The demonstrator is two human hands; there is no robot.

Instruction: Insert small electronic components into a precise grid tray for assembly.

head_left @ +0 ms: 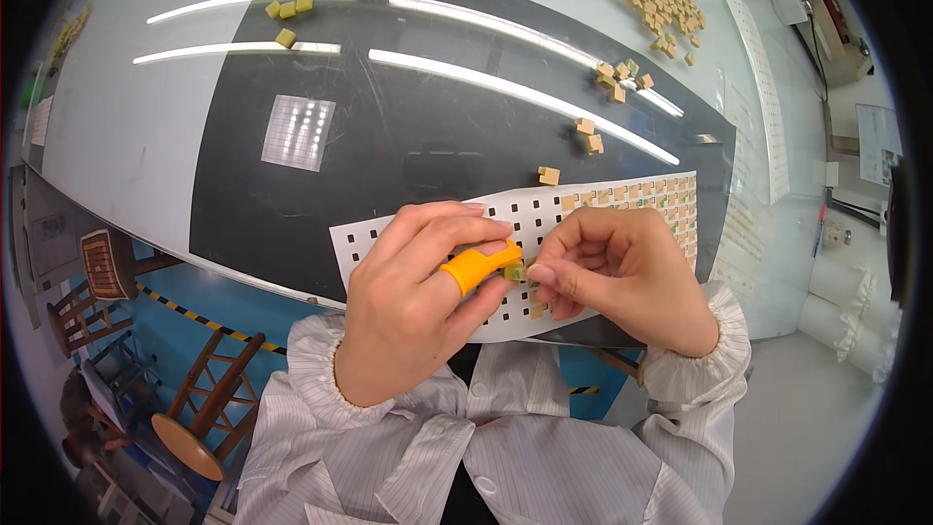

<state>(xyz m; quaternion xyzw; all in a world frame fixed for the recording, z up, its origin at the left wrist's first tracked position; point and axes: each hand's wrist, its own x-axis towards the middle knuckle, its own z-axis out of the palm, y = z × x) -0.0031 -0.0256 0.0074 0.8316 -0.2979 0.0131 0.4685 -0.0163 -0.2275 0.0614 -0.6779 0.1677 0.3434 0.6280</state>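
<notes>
My left hand (403, 297) is closed, with an orange plastic piece (473, 268) at its fingers; part of it looks like a ring around one finger. By the left thumb tip and the tip of the orange piece is a small yellow-green block (516, 273). My right hand (627, 267) has its thumb and fingers pinched together right beside that block; what lies between them is too small to make out. Under both hands lies a white sheet (340, 238) with rows of dark square holes. Notched tan blocks (649, 192) fill rows on its right part.
The sheet rests on a black mat (389, 126). Loose tan blocks (549, 176) lie beyond it, with a larger pile (661, 0) at the far right. Yellow blocks (288, 10) sit at the far left. A silvery gridded square (298, 132) lies on the mat. Wooden chairs (209, 408) stand lower left.
</notes>
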